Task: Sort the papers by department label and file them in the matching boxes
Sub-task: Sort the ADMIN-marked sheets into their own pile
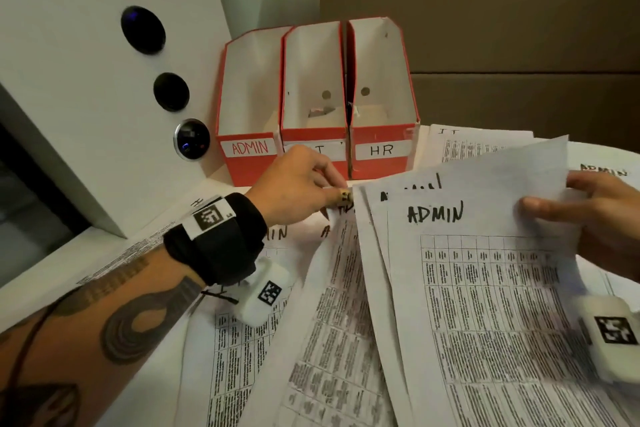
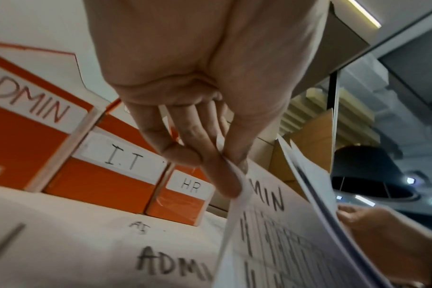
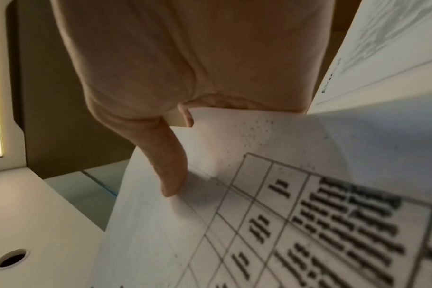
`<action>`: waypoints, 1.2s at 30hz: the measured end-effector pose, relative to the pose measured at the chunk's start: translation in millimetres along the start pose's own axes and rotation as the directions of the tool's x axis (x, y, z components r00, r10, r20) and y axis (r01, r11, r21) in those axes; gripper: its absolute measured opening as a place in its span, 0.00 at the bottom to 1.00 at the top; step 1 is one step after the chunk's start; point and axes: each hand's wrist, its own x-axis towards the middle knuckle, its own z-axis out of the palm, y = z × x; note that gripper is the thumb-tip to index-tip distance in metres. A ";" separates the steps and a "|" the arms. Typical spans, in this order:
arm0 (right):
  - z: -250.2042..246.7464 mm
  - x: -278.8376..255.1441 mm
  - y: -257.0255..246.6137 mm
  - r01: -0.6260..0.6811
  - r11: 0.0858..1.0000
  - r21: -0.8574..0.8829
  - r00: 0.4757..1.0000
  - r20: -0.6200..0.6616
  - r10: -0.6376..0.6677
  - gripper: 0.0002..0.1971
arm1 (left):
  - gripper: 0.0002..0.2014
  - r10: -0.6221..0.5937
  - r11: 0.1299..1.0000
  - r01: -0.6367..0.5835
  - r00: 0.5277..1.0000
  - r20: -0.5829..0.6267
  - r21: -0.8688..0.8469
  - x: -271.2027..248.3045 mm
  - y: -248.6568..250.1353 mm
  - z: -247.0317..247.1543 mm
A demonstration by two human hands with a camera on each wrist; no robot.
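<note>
head view: left hand [image 1: 298,184] at centre pinches the top corner of an admin sheet [image 1: 332,288]; right hand [image 1: 595,218] at right edge grips a fanned admin stack [image 1: 485,288]. orange boxes [image 1: 381,156] stand empty, upper centre.

White desk against stacked cardboard.
A white panel [image 1: 86,87] with three dark round fittings stood at the desk's [image 1: 41,274] left edge; brown cardboard boxes [image 1: 502,28] rose behind; a ceiling strip light [image 2: 365,13] glowed.

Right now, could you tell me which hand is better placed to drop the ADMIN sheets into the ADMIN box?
Left. The left hand pinches the ADMIN sheets right before the ADMIN box; the right hand is farther away.
</note>
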 end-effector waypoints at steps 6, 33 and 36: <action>-0.8 -3.2 -0.3 -0.072 0.997 0.015 0.997 0.036 0.071 0.13 | 0.06 0.029 0.999 -0.032 0.992 -0.121 -0.026 11.8 7.4 -6.2; -39.8 10.3 2.2 0.039 0.996 -0.078 0.991 -0.125 -0.048 0.13 | 0.28 -0.087 0.762 -0.148 0.941 0.326 0.631 12.6 -26.2 12.6; -39.2 8.3 1.2 0.040 0.995 -0.093 0.994 -0.093 -0.049 0.13 | 0.22 -0.059 0.771 -0.154 0.949 0.310 0.618 10.0 -21.4 10.9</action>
